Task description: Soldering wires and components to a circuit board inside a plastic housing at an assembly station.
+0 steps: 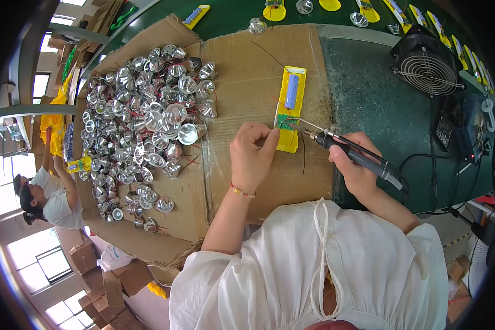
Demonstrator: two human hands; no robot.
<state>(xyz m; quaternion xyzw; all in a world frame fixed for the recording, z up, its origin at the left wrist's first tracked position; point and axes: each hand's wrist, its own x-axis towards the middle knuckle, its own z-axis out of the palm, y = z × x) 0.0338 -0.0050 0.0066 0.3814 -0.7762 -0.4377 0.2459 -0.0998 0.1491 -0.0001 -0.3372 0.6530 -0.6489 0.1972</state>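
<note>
A yellow plastic housing (287, 142) lies on the cardboard in front of me, with a blue cylindrical battery cell (292, 92) in its far part and a small green circuit board (285, 121) nearer to me. My right hand (355, 165) grips a soldering iron (363, 159), which has a thin metal guide tube along it. Its tip points left and reaches the circuit board. At the housing's left edge, my left hand (253, 153) has thumb and forefinger pinched together beside the board; what lies between them is too small to make out. Thin wires stick out around the housing.
Left of my hands, a cardboard tray (195, 223) holds a heap of silvery reflector cups (148, 118) with wires. A black fan with a round grille (428, 74) stands at the back right, near black cables. More yellow housings (195, 16) line the far edge. Another person (60, 198) works at the far left.
</note>
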